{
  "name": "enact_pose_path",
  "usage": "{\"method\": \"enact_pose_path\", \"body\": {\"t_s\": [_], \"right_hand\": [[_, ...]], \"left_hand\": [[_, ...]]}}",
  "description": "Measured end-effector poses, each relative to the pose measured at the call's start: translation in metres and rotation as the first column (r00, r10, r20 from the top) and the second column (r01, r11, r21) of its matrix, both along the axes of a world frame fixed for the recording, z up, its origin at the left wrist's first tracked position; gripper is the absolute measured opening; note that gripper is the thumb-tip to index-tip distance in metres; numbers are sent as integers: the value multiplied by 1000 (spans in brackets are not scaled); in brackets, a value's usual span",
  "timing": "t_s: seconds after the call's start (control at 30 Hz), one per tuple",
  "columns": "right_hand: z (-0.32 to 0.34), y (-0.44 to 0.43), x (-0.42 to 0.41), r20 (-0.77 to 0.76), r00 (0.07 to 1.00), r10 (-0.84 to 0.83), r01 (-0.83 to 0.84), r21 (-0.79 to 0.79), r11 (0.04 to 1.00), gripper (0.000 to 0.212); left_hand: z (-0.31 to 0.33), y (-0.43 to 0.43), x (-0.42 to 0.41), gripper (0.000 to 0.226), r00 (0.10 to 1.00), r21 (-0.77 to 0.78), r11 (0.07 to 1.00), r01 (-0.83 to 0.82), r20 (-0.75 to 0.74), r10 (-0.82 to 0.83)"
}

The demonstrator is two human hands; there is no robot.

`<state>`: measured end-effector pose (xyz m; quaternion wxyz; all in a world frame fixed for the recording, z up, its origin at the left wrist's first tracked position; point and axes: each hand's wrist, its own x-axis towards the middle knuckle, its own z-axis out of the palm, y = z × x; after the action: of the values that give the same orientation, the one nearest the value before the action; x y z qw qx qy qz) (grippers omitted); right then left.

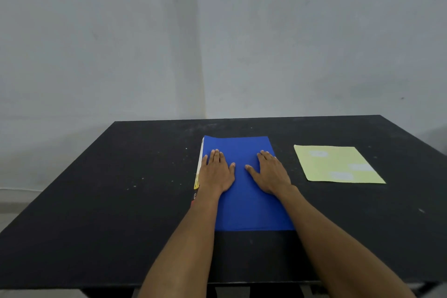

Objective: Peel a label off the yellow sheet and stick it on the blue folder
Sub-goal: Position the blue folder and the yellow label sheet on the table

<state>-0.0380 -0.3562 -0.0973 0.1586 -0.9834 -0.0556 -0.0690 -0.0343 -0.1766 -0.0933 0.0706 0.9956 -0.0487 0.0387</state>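
Resting flat on the blue folder (244,191), our left hand (217,172) and right hand (271,173) both lie palm down with fingers spread and grip nothing. The folder sits near the middle of the black bench (108,201), closed, with a pale spine edge and a bit of printed card showing along its left side. The yellow sheet (337,164) lies flat to the right of the folder, apart from it, with three pale labels on it: one (318,153) near the far left, one (361,167) toward the right, one (341,176) near the front edge. No label has been lifted yet, so we judge the task is at its very start. The main risk we see is in the peel: the labels look thin and low in contrast against the sheet, so finding an edge with a fingernail may be slow, and the loose sheet could slide or lift off the bench if we pull with only one hand and leave it unheld. A label pulled too fast may curl and stick to itself or to our fingers. Once we lift both hands, the folder is free to shift, so pressing the label down could land it crooked or creased.
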Motion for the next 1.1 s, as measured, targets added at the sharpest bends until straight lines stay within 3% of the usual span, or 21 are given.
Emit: {"method": "enact_pose_path", "body": {"t_s": [0.37,0.57,0.7,0.83,1.1], "right_hand": [[4,-19,-5,-6,1000,11,-11,7,1000,76],[19,-48,1,83,995,-46,31,166,986,63],[18,-106,10,110,967,-229,219,94,971,57],[13,-155,12,30,934,-357,357,8,934,61],[5,-157,5,-48,940,-338,336,-51,941,64]], "left_hand": [[4,-19,-3,69,1000,-6,1000,-1,-29,1],[11,-33,6,69,1000,-43,999,4,-29,-5],[11,-45,13,69,998,-63,997,50,-38,-53],[6,-53,19,69,996,-72,995,75,-34,-77],[6,-64,24,70,995,-74,993,94,-34,-97]]}}
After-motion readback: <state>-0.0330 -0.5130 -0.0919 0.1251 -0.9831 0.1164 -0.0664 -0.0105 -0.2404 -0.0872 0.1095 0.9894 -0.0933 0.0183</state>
